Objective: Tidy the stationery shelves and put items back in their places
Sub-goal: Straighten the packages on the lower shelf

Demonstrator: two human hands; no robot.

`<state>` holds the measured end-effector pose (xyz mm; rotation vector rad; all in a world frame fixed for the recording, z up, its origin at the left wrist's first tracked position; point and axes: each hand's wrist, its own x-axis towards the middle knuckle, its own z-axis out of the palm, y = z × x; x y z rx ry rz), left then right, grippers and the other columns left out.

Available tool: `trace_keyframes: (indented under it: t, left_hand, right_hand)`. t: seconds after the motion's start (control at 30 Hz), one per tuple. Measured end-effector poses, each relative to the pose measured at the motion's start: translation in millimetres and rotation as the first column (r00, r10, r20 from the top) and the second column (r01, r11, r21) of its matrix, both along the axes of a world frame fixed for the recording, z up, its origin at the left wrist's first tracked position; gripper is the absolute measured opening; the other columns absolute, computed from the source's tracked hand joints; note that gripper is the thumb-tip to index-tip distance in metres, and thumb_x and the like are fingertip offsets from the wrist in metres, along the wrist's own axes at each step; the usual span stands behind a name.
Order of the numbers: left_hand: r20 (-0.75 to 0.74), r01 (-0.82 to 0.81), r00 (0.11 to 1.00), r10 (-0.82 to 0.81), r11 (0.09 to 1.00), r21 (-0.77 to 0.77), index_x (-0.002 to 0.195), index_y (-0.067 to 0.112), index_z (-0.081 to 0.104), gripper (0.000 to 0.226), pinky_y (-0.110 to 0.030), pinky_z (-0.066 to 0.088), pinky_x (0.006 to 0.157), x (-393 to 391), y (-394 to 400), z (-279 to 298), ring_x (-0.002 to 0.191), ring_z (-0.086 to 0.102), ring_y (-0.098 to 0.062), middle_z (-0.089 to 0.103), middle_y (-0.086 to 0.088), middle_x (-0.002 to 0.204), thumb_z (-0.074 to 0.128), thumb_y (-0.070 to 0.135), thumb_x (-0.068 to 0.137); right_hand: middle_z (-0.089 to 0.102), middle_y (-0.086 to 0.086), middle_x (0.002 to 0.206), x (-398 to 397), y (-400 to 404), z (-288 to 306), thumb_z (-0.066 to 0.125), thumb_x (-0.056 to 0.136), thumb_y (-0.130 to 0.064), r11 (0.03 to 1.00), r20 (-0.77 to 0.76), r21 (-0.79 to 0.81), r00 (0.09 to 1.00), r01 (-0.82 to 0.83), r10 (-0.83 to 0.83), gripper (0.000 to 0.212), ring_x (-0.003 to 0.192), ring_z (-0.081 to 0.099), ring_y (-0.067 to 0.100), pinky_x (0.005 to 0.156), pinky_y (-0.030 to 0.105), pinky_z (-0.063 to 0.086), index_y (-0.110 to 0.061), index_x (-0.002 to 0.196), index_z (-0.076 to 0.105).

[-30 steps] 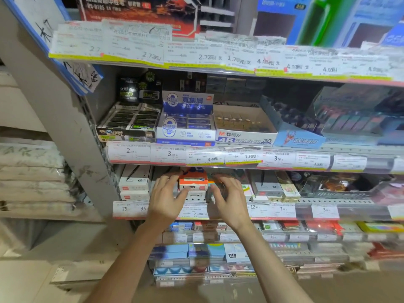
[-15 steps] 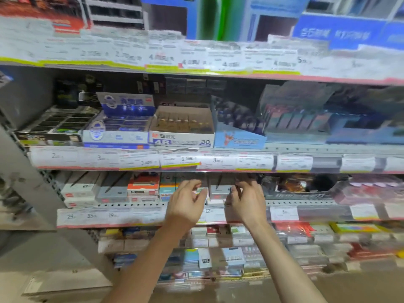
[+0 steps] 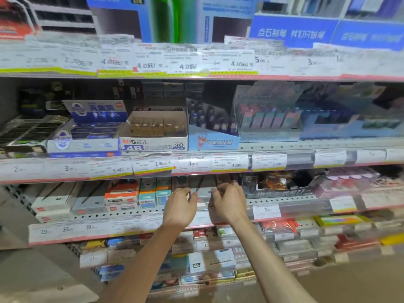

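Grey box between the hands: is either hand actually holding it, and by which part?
Both hands, left and right, curl fingers around the grey box at its front side edges; the blur hides how firmly.

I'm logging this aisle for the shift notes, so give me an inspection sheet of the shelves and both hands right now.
Surface: shelf with perforated front edge, price tags along the rail.
Job's things: grey box between the hands; orange-and-white box and teal boxes to its left.
Clutter: 4B eraser carton and blue eraser display box on the shelf above.
Hands: left hand and right hand at the grey box, fingers curled at its sides; blur hides the exact contact.
Cables: nothing seen.
Surroundings: lower shelves of small packs; blue boxes on top.
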<state>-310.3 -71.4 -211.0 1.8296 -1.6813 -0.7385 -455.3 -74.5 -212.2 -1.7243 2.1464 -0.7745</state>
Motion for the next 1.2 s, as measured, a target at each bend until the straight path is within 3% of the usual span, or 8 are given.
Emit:
trace_keyframes:
  t: [0.13,0.27,0.5,0.7,0.93,1.1,1.17,1.2]
  left_hand:
    - [-0.113,-0.002,0.994,0.004,1.000,0.018,0.115,0.014,0.067,0.042,-0.037,0.052,0.090,3.7,-0.4,-3.2,0.106,0.063,-0.022,0.067,-0.006,0.118,0.048,0.046,0.096]
    - [-0.219,-0.024,0.976,0.016,0.999,-0.035,0.097,0.018,0.069,0.028,-0.028,0.047,0.075,6.6,4.1,0.5,0.092,0.064,-0.013,0.065,0.004,0.103,0.052,0.040,0.096]
    - [-0.386,-0.033,0.923,-0.006,0.995,-0.094,0.130,0.014,0.060,0.045,-0.042,0.054,0.093,34.8,12.7,14.0,0.102,0.066,-0.014,0.058,0.002,0.128,0.056,0.042,0.095]
    - [-0.504,-0.105,0.863,0.033,0.988,-0.115,0.134,0.015,0.057,0.045,-0.040,0.053,0.097,90.7,31.2,18.7,0.110,0.063,-0.010,0.052,0.017,0.127,0.059,0.037,0.095]
    - [-0.532,-0.241,0.840,0.103,0.950,-0.198,0.114,0.026,0.067,0.020,-0.035,0.056,0.088,177.1,49.8,21.3,0.095,0.064,0.002,0.060,0.022,0.120,0.059,0.024,0.096]
    - [-0.455,-0.312,0.873,0.174,0.917,-0.249,0.124,0.014,0.065,0.028,0.002,0.041,0.076,233.6,52.0,19.0,0.086,0.054,0.023,0.058,0.013,0.119,0.058,0.021,0.097]
    - [-0.425,-0.322,0.882,0.203,0.918,-0.230,0.128,0.014,0.062,0.034,-0.002,0.042,0.083,251.9,51.3,17.7,0.094,0.059,0.013,0.062,0.010,0.118,0.057,0.026,0.097]
    - [-0.425,-0.326,0.879,0.215,0.922,-0.208,0.131,0.016,0.060,0.037,-0.015,0.048,0.088,259.5,51.5,16.3,0.098,0.064,0.000,0.068,0.003,0.115,0.057,0.030,0.097]
  right_hand:
    - [0.063,0.010,0.116,-1.9,4.2,4.3,0.058,0.096,-0.034,1.000,0.190,-0.003,0.982,0.007,-0.006,0.030,0.113,0.057,0.026,0.100,0.036,0.045,-0.010,0.112,0.068]
    - [0.070,0.001,0.095,-0.2,11.5,11.3,0.060,0.096,-0.032,1.000,0.352,-0.003,0.936,0.017,-0.015,0.024,0.092,0.066,0.020,0.082,0.031,0.052,-0.013,0.109,0.065]
    - [0.063,-0.012,0.075,27.6,35.2,18.8,0.062,0.096,-0.023,0.987,0.532,-0.147,0.846,0.059,0.028,0.018,0.063,0.057,-0.012,0.061,0.004,0.042,-0.011,0.108,0.067]
    - [0.066,0.001,0.106,84.0,46.7,28.7,0.060,0.097,-0.024,0.979,0.519,-0.206,0.847,-0.002,0.111,0.023,0.076,0.055,-0.022,0.065,-0.002,0.039,-0.010,0.114,0.067]
    - [0.068,0.002,0.101,173.3,42.4,28.8,0.060,0.098,-0.027,0.969,0.534,-0.212,0.816,-0.126,0.222,0.021,0.073,0.062,0.000,0.065,0.009,0.045,-0.015,0.114,0.066]
    - [0.069,0.000,0.096,232.1,32.8,25.3,0.059,0.098,-0.028,0.955,0.507,-0.193,0.810,-0.225,0.294,0.021,0.077,0.061,-0.001,0.069,0.007,0.044,-0.014,0.111,0.066]
    - [0.069,0.002,0.095,250.4,27.9,21.7,0.059,0.097,-0.031,0.955,0.508,-0.167,0.809,-0.243,0.295,0.022,0.081,0.064,0.007,0.075,0.021,0.051,-0.015,0.111,0.066]
    - [0.069,0.002,0.098,257.5,26.0,20.0,0.059,0.096,-0.033,0.956,0.498,-0.154,0.817,-0.248,0.292,0.024,0.085,0.065,0.011,0.080,0.029,0.053,-0.016,0.111,0.067]
